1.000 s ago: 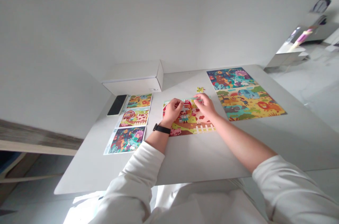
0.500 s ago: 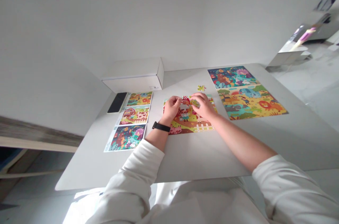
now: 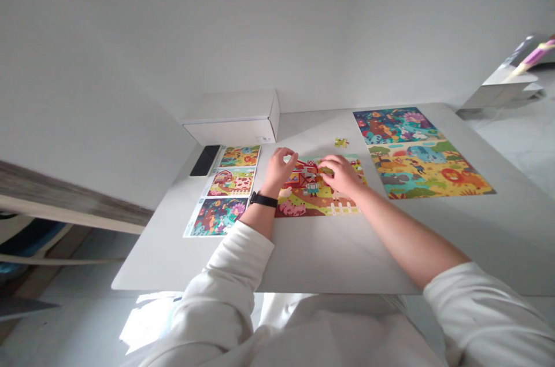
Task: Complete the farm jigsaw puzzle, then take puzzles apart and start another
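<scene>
A farm jigsaw puzzle (image 3: 303, 205) with pigs and a white fence lies in the middle of the table. My right hand (image 3: 342, 175) reaches over its upper right part, the fingertips closed at the edge of a red barn-roof puzzle piece (image 3: 310, 164). That piece sits over a small grey gap in the barn. My left hand (image 3: 280, 170), with a black band at the wrist, is above the puzzle's upper left corner. Its thumb and index finger come together, and nothing shows between them. A loose green-yellow puzzle piece (image 3: 341, 142) lies behind the puzzle.
A white box (image 3: 229, 131) stands against the wall at the back left. In front of it are a phone (image 3: 205, 160) and a sheet of three small pictures (image 3: 229, 182). Two larger picture sheets (image 3: 429, 167) lie at the right. A holder with pens (image 3: 535, 58) is at the far right.
My left hand has drawn left, away from the barn-roof piece. My right hand and the piece have shifted slightly left over the puzzle. The camera view has turned a little left.
</scene>
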Demonstrator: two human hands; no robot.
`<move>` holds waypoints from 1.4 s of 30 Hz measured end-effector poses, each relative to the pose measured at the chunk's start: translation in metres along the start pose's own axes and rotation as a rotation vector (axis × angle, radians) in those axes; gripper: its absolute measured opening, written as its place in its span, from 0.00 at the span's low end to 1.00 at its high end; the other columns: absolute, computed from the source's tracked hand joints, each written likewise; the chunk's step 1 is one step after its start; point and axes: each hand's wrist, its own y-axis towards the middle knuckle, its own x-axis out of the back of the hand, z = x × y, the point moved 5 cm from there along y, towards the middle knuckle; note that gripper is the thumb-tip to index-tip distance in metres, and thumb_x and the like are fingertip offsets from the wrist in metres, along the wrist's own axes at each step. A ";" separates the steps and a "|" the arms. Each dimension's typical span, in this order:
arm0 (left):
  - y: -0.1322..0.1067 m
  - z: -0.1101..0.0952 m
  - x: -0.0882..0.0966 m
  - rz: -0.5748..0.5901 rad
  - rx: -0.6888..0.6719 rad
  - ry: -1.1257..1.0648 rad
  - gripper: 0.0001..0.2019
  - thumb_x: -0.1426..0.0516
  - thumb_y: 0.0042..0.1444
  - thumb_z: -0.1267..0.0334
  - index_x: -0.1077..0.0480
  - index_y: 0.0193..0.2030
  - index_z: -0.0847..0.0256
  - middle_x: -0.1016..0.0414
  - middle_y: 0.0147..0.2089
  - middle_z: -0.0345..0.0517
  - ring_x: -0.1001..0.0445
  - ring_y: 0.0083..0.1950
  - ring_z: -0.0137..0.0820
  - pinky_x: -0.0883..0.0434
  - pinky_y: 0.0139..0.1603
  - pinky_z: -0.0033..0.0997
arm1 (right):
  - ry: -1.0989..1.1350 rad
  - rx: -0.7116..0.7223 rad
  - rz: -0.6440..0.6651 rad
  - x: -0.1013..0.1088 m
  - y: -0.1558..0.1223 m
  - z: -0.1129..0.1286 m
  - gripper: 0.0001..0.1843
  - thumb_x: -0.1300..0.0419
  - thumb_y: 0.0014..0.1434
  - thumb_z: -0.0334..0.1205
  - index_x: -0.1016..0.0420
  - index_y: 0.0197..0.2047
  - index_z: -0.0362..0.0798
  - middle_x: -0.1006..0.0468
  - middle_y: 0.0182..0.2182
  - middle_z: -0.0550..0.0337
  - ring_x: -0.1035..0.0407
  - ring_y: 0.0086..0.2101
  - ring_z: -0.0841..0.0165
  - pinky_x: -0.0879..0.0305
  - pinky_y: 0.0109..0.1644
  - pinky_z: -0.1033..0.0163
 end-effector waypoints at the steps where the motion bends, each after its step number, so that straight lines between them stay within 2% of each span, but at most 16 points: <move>1: -0.002 0.001 -0.003 0.025 -0.039 0.025 0.02 0.37 0.63 0.64 0.23 0.38 0.57 0.19 0.45 0.48 0.21 0.50 0.39 0.27 0.58 0.38 | -0.009 -0.001 0.018 -0.003 0.000 -0.001 0.12 0.33 0.62 0.32 0.15 0.46 0.55 0.17 0.52 0.52 0.24 0.53 0.53 0.29 0.63 0.43; 6: -0.011 0.003 -0.020 0.200 -0.111 0.161 0.05 0.37 0.61 0.67 0.20 0.43 0.58 0.18 0.48 0.51 0.21 0.53 0.41 0.26 0.61 0.40 | -0.081 -0.022 0.089 -0.012 0.000 -0.002 0.12 0.32 0.61 0.30 0.14 0.47 0.54 0.16 0.52 0.52 0.24 0.52 0.54 0.28 0.63 0.45; 11: -0.013 0.002 -0.023 0.266 -0.131 0.279 0.05 0.34 0.62 0.63 0.19 0.44 0.57 0.18 0.49 0.51 0.21 0.55 0.44 0.27 0.65 0.45 | -0.118 -0.041 0.121 -0.013 0.001 0.000 0.12 0.33 0.64 0.31 0.14 0.48 0.54 0.16 0.52 0.52 0.24 0.52 0.54 0.29 0.63 0.46; 28: -0.013 0.004 -0.024 0.279 -0.150 0.265 0.06 0.34 0.61 0.64 0.18 0.44 0.57 0.19 0.50 0.51 0.22 0.55 0.44 0.27 0.65 0.47 | -0.167 -0.048 0.149 -0.020 -0.001 -0.003 0.14 0.37 0.68 0.33 0.12 0.52 0.54 0.16 0.56 0.52 0.25 0.53 0.53 0.30 0.64 0.45; 34: -0.013 0.006 -0.026 0.285 -0.138 0.275 0.06 0.34 0.60 0.64 0.18 0.44 0.57 0.19 0.50 0.51 0.22 0.56 0.44 0.27 0.67 0.47 | -0.191 -0.016 0.198 -0.020 0.001 0.000 0.15 0.38 0.69 0.33 0.12 0.52 0.53 0.15 0.55 0.52 0.24 0.52 0.54 0.31 0.64 0.46; 42: -0.019 -0.008 -0.025 0.253 -0.192 0.328 0.08 0.36 0.63 0.67 0.18 0.47 0.57 0.20 0.53 0.53 0.23 0.58 0.45 0.28 0.68 0.49 | -0.224 -0.002 0.247 -0.016 0.002 0.005 0.15 0.37 0.69 0.33 0.12 0.53 0.52 0.14 0.53 0.50 0.25 0.52 0.53 0.31 0.63 0.45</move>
